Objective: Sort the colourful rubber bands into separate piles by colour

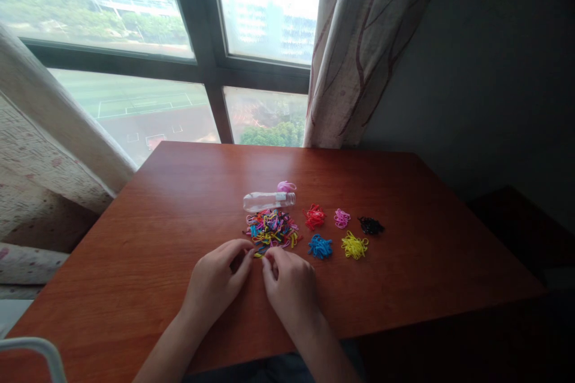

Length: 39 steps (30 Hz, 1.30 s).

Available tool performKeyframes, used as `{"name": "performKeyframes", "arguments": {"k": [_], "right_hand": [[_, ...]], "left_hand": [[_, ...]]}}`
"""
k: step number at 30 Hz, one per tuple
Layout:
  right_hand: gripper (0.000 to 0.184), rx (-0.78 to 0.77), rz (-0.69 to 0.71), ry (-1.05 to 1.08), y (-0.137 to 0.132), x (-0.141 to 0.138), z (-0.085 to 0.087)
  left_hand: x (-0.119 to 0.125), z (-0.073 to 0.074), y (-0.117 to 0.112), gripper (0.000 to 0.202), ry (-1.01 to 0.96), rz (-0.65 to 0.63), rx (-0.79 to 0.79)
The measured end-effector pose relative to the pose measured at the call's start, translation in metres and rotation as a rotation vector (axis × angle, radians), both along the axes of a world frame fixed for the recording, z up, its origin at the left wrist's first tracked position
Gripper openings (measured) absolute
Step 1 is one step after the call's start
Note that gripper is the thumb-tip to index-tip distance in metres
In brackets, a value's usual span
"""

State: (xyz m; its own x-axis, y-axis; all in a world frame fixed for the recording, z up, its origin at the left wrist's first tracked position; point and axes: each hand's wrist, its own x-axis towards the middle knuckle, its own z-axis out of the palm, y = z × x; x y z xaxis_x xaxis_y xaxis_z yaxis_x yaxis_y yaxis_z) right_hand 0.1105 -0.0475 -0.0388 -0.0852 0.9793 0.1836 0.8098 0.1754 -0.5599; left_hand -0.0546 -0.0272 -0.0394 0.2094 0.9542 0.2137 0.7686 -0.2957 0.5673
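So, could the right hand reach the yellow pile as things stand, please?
Probably yes: the right hand lies close to the yellow pile, with bare table between them; the blue pile sits beside that path.

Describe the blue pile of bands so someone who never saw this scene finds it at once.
On the wooden table under the window, a mixed heap of coloured bands lies at the middle. Right of it sit five small single-colour piles in two rows; the blue pile is in the nearer row, closest to the heap, left of the yellow pile, and the only blue one.
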Motion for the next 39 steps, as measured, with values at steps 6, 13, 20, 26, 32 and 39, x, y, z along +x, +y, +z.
{"name": "performKeyframes", "arguments": {"k": [6,13,20,26,32,39], "right_hand": [[0.010,0.021,-0.004,0.026,-0.006,0.012,0.004],[0.013,0.051,-0.005,0.110,-0.004,0.022,0.007],[0.009,0.016,0.009,-0.008,-0.004,0.020,0.004],[0.016,-0.016,0.074,-0.057,-0.005,0.016,0.005],[0.013,-0.012,0.115,-0.090,-0.001,0.011,0.003],[0.013,0.019,0.101,-0.062,0.002,0.011,0.001]], "left_hand": [[0.003,0.005,-0.003,0.016,0.008,-0.038,-0.046],[0.005,0.006,-0.005,0.016,0.058,-0.110,-0.053],[0.006,0.007,-0.005,0.014,0.092,-0.135,-0.036],[0.006,0.007,-0.004,0.016,0.062,-0.128,-0.035],[0.005,0.006,-0.004,0.015,0.027,-0.076,-0.032],[0.005,0.005,-0.003,0.015,0.053,-0.071,-0.047]]}}
